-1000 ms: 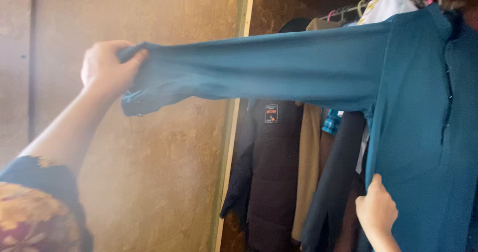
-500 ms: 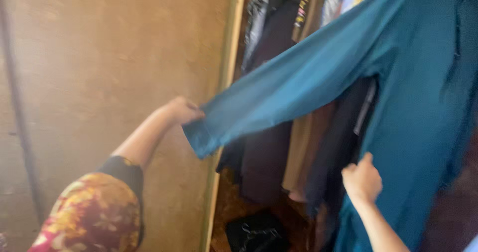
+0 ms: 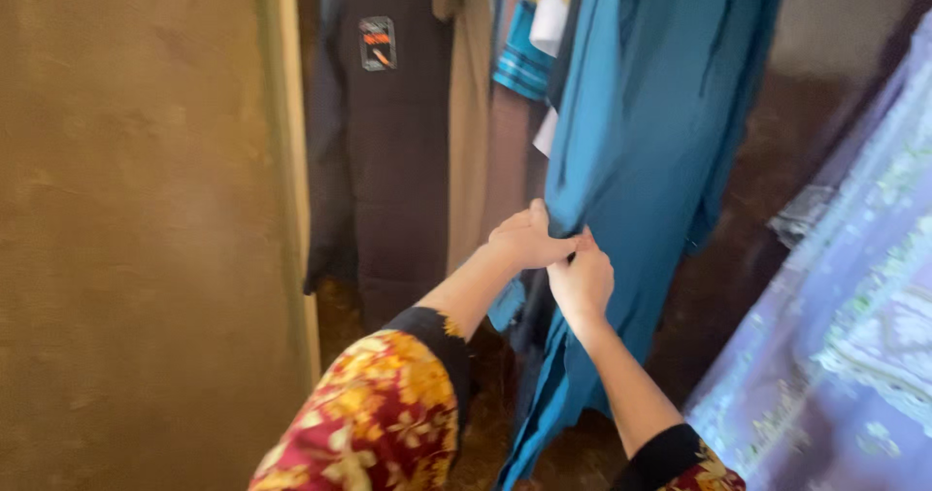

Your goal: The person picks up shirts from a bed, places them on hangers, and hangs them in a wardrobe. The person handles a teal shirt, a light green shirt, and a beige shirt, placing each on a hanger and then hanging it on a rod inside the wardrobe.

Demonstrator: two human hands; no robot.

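Nearest, two patterned sleeves, red and yellow flowers with dark cuffs, reach forward, and both hands meet on the teal garment [image 3: 631,142]. The left hand [image 3: 529,239] has its grip closed, fingers curled over a fold of the teal cloth at the garment's near edge. The right hand [image 3: 581,279] sits just below and touching it, its grip also closed, pinching the same gathered fold. It looks as if the two grips are bunched together to bring loose cloth in against the hanging body, so the fabric falls straight.

The teal garment hangs upright from above the grips and runs down past them toward the floor; its hanger and top are cut off by the frame. A paler blue scrap just under the left wrist may be its cuff, though the blur makes that unsure.

Left of the grips hangs a dark coat [image 3: 388,142] with a small patch, then a tan garment [image 3: 471,113] between it and the teal one. Farther left stands a pale wooden post [image 3: 288,161] and a brown wall [image 3: 126,229]. Right of the grips lies a lilac patterned cloth [image 3: 854,336], partly out of view.
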